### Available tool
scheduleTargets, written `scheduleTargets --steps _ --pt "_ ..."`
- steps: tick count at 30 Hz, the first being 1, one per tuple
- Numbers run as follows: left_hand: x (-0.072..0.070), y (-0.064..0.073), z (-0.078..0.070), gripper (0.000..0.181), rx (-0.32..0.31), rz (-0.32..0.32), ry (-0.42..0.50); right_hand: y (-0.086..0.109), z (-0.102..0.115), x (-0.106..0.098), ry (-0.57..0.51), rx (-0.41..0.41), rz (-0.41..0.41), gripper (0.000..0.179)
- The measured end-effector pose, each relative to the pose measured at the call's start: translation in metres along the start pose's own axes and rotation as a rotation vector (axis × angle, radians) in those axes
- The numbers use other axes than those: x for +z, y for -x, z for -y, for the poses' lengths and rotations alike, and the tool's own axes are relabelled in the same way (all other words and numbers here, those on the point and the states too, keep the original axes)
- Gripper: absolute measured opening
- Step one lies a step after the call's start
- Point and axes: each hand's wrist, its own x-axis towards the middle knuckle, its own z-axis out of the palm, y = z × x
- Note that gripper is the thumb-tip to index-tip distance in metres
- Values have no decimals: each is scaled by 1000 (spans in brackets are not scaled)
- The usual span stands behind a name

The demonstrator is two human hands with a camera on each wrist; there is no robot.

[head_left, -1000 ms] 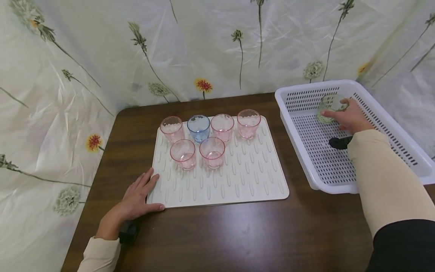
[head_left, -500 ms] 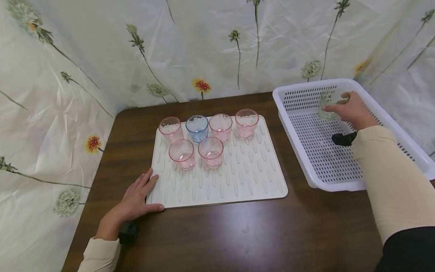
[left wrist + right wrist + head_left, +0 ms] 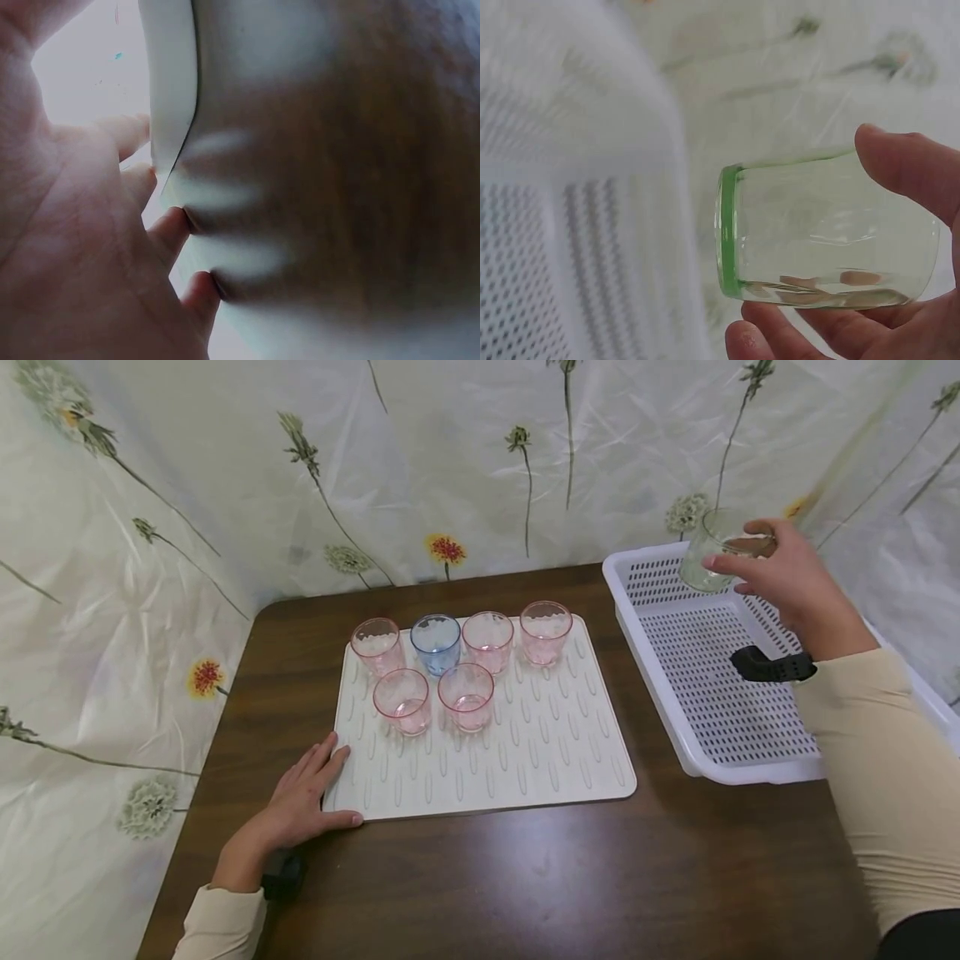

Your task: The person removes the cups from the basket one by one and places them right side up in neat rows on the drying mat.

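Note:
My right hand [image 3: 787, 577] holds a clear, green-tinted drinking glass [image 3: 703, 560] over the back of the white plastic basket [image 3: 660, 693]. In the right wrist view the thumb and fingers close around the glass [image 3: 810, 225], whose thick base shows green. My left hand [image 3: 300, 793] lies with fingers spread at the near left corner of the white ridged mat [image 3: 525, 777]. Its fingertips touch the mat's edge, also in the left wrist view. Several pink glasses [image 3: 467, 697] and one blue glass [image 3: 437, 646] stand upright on the mat in two rows.
The basket sits on the right of the dark wooden table [image 3: 525, 877], against a floral curtain [image 3: 450, 460] that hangs along the back and sides. A black strap [image 3: 772, 665] is on the right wrist.
My right hand has lifted the green-tinted glass up from the basket's floor to above its back rim. The left hand has stayed on the mat's corner.

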Motion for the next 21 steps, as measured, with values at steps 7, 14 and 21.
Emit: scheduleTargets --steps 7,14,21 --pt "0 1 -1 104 4 -8 5 28 38 20 7 -122 -18 91" --pt "0 2 -1 105 2 -8 12 38 49 31 48 -159 -1 88" --pt "0 2 -1 105 4 -12 10 46 55 37 38 -197 -1 87"
